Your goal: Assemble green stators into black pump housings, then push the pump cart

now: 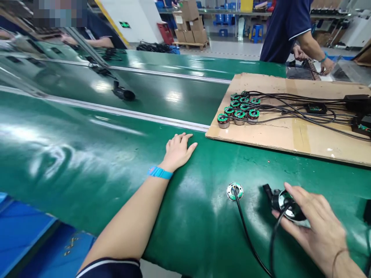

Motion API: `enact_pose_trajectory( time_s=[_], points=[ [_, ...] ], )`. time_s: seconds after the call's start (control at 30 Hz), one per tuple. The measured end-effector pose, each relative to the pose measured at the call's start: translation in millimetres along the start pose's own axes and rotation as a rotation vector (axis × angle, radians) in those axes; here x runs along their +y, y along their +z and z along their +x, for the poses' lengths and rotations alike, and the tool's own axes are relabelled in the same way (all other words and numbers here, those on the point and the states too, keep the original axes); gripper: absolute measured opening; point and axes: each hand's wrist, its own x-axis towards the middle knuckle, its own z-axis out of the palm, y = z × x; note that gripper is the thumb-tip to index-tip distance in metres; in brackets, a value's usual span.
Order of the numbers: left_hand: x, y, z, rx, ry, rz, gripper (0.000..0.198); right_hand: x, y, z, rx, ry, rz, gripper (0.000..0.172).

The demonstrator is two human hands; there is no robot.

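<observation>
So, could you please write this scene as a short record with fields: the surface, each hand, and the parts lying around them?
surface: green conveyor belt
left hand: open, flat on the belt, holds nothing
right hand: closed on a black round housing, wired
between the hands: green-and-silver round part, wired, lying on the belt
far right: cardboard sheet carrying a cluster of green-topped stators
other people: a co-worker in a dark blue shirt across the belt
</observation>
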Motion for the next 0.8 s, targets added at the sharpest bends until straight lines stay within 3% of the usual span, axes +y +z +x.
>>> enact_pose_trajectory(
  time_s=[0.13, 0.23, 0.3, 0.4, 0.5, 0.57, 0.73, 0.8],
  points=[
    [-0.2, -0.2, -0.6, -0.020, 0.006, -0.004, 0.059, -2.5, 8.3, 0.0, -0.026, -0.076, -0.112, 0.054],
    [-0.3, 0.0, -0.6, -0.004, 0.025, -0.009, 0.059, 5.1, 16.4, -4.9, 0.093, 0.121, -0.086, 0.051],
    [-0.2, 0.5, -0.6, 0.011, 0.026, -0.017, 0.059, 12.3, 28.0, -7.8, 0.151, 0.306, 0.082, 0.052],
    [-0.1, 1.2, -0.6, 0.003, 0.017, -0.028, 0.058, 24.5, 49.8, -10.2, 0.067, 0.459, 0.408, 0.058],
    [-0.4, 1.7, -0.3, -0.010, 0.018, -0.018, 0.058, 36.0, 62.4, -12.5, -0.181, 0.348, 0.324, 0.050],
    [-0.2, 1.5, -0.2, -0.005, 0.025, -0.008, 0.057, 39.1, 61.8, -14.3, -0.237, 0.227, 0.122, 0.039],
    [7.9, -6.0, -4.4, -0.009, 0.002, 0.000, 0.055, 17.3, 42.0, -10.6, -0.011, 0.003, 0.018, 0.029],
    [17.8, -14.6, -10.7, -0.043, 0.092, -0.064, 0.050, 0.9, 36.7, -6.9, -0.025, -0.157, 0.072, 0.029]
  ],
)
